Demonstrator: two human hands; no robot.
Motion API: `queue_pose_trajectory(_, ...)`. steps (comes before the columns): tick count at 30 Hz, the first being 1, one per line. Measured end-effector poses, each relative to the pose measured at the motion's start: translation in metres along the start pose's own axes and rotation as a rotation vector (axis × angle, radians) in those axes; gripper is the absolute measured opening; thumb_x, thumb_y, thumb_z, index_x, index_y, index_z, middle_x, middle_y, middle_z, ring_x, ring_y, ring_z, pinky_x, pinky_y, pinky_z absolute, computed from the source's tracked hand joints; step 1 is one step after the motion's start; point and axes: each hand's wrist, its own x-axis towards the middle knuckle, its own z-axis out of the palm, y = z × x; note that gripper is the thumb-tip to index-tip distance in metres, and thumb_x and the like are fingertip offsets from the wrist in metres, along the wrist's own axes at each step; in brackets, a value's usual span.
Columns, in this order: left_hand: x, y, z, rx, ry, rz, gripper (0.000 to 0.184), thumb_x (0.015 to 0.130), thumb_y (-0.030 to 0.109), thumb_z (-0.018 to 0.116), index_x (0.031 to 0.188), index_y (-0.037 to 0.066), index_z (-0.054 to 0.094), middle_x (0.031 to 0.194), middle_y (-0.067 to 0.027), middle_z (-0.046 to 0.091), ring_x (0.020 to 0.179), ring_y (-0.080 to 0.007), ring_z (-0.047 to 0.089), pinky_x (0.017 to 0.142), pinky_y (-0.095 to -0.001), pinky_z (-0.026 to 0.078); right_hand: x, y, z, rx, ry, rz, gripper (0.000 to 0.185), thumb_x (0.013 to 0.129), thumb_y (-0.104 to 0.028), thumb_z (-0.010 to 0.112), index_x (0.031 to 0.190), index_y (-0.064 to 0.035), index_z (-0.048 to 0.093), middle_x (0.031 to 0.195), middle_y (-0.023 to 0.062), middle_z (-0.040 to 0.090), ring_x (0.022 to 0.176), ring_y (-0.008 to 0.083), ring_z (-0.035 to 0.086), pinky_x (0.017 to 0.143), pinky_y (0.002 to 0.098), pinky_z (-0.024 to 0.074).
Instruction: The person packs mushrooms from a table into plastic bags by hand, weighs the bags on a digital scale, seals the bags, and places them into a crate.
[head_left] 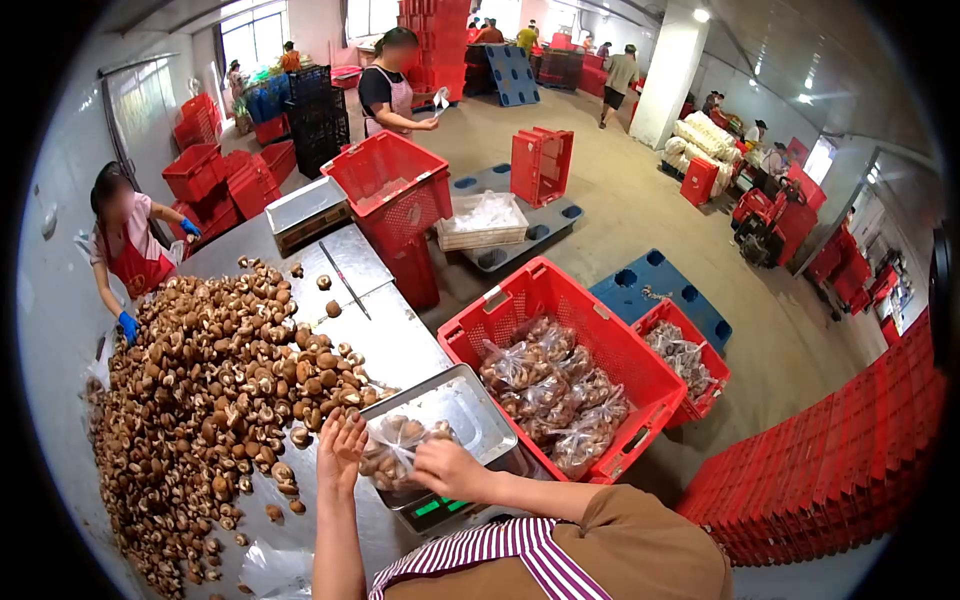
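Note:
A clear plastic bag of mushrooms (385, 468) rests on the metal pan of a digital scale (482, 405), whose green display (428, 508) is lit. At the bag's left side is my left hand (342, 452), its fingers stretched upward and holding nothing. My right hand (447, 468) is at the bag's gathered top, fingers curled closed on the plastic. Left of the scale spreads a large pile of loose brown mushrooms (225, 385) on the metal table (395, 340).
A red crate (640, 395) with several bagged mushrooms stands right of the scale. Clear bags (275, 568) lie at the table's near edge. A co-worker in blue gloves (135, 240) reaches to the pile. Stacked red crates (830, 460) line the right; a blue pallet (665, 290) lies behind.

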Motion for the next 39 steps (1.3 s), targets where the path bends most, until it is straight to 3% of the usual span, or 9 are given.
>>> queue_pose_trajectory(3, -0.042, -0.002, 0.049, 0.437, -0.334, 0.173, 0.033, 0.09, 0.006, 0.059, 0.123, 0.002, 0.058, 0.111, -0.014, 0.066, 0.103, -0.0203, 0.064, 0.092, -0.033, 0.052, -0.006, 0.002, -0.002, -0.046, 0.245, 0.062, 0.035, 0.087, -0.025, 0.068, 0.112, -0.0021, 0.059, 0.111, 0.0172, 0.056, 0.102, 0.0351, 0.055, 0.087, 0.0439, 0.0456)
queue_pose_trajectory(4, -0.056, -0.012, 0.062, 0.578, -0.396, 0.2, 0.033, 0.089, 0.007, 0.061, 0.122, 0.001, 0.059, 0.111, -0.0136, 0.067, 0.102, -0.0203, 0.065, 0.089, -0.0332, 0.053, -0.009, -0.001, -0.005, -0.047, 0.195, 0.11, 0.057, 0.085, -0.027, 0.07, 0.132, -0.0031, 0.049, 0.133, 0.0195, 0.047, 0.118, 0.0375, 0.049, 0.098, 0.0453, 0.0422)
queue_pose_trajectory(8, -0.093, -0.053, 0.087, 0.848, -0.672, 0.102, 0.032, 0.088, 0.01, 0.067, 0.118, -0.001, 0.063, 0.116, -0.0116, 0.066, 0.106, -0.019, 0.063, 0.092, -0.0318, 0.05, -0.016, 0.01, 0.005, -0.086, 0.233, 0.146, 0.069, 0.083, -0.024, 0.067, 0.143, -0.0049, 0.04, 0.151, 0.0177, 0.032, 0.131, 0.0383, 0.039, 0.108, 0.0495, 0.0334)
queue_pose_trajectory(12, -0.113, -0.065, 0.118, 0.968, -0.849, 0.187, 0.032, 0.085, 0.011, 0.069, 0.115, 0.001, 0.065, 0.114, -0.0108, 0.066, 0.106, -0.0193, 0.061, 0.093, -0.0332, 0.047, -0.028, 0.021, -0.014, -0.045, 0.306, 0.113, 0.061, 0.082, -0.03, 0.064, 0.137, -0.0065, 0.052, 0.143, 0.0173, 0.045, 0.13, 0.0359, 0.043, 0.105, 0.0481, 0.0367)
queue_pose_trajectory(16, -0.114, -0.071, 0.121, 1.016, -0.913, 0.11, 0.034, 0.088, 0.01, 0.067, 0.119, -0.002, 0.061, 0.117, -0.0103, 0.062, 0.11, -0.0192, 0.059, 0.097, -0.0342, 0.048, -0.041, 0.019, -0.048, -0.097, 0.3, 0.037, 0.049, 0.081, -0.034, 0.069, 0.122, -0.0081, 0.064, 0.112, 0.0137, 0.066, 0.103, 0.0333, 0.062, 0.088, 0.0451, 0.0473)
queue_pose_trajectory(21, -0.107, -0.097, 0.119, 1.102, -0.751, 0.226, 0.032, 0.087, 0.008, 0.065, 0.118, 0.001, 0.063, 0.121, -0.0113, 0.064, 0.107, -0.0202, 0.061, 0.092, -0.0316, 0.049, -0.086, 0.064, -0.054, 0.035, 0.46, 0.26, 0.014, 0.084, -0.015, 0.065, 0.097, -0.011, 0.071, 0.089, 0.0156, 0.069, 0.077, 0.0318, 0.066, 0.069, 0.0406, 0.0534)
queue_pose_trajectory(27, -0.1, -0.103, 0.091, 0.994, -0.443, -0.004, 0.026, 0.09, 0.001, 0.058, 0.116, -0.001, 0.063, 0.117, -0.0086, 0.067, 0.105, -0.0159, 0.064, 0.093, -0.0299, 0.05, -0.099, 0.128, -0.124, 0.062, 0.348, 0.532, 0.037, 0.094, -0.03, 0.044, 0.101, -0.0034, 0.069, 0.101, 0.0172, 0.07, 0.096, 0.0307, 0.066, 0.089, 0.0385, 0.0511)
queue_pose_trajectory(35, -0.112, -0.119, 0.058, 1.007, -0.186, -0.05, 0.022, 0.094, 0.008, 0.059, 0.113, -0.003, 0.063, 0.102, -0.0095, 0.069, 0.093, -0.0164, 0.065, 0.087, -0.0307, 0.051, -0.026, 0.264, -0.191, -0.529, 0.213, 0.404, 0.018, 0.084, -0.017, 0.05, 0.089, -0.0173, 0.067, 0.091, 0.0108, 0.069, 0.086, 0.0332, 0.067, 0.073, 0.0485, 0.051)
queue_pose_trajectory(39, -0.112, -0.134, 0.054, 0.822, -0.098, -0.063, 0.02, 0.094, 0.002, 0.056, 0.112, -0.006, 0.061, 0.106, -0.0148, 0.069, 0.094, -0.0196, 0.067, 0.089, -0.0316, 0.052, 0.027, 0.328, -0.174, -0.467, -0.11, 0.599, 0.033, 0.088, -0.026, 0.056, 0.119, -0.0203, 0.064, 0.105, 0.0127, 0.069, 0.1, 0.035, 0.065, 0.084, 0.0531, 0.0491)
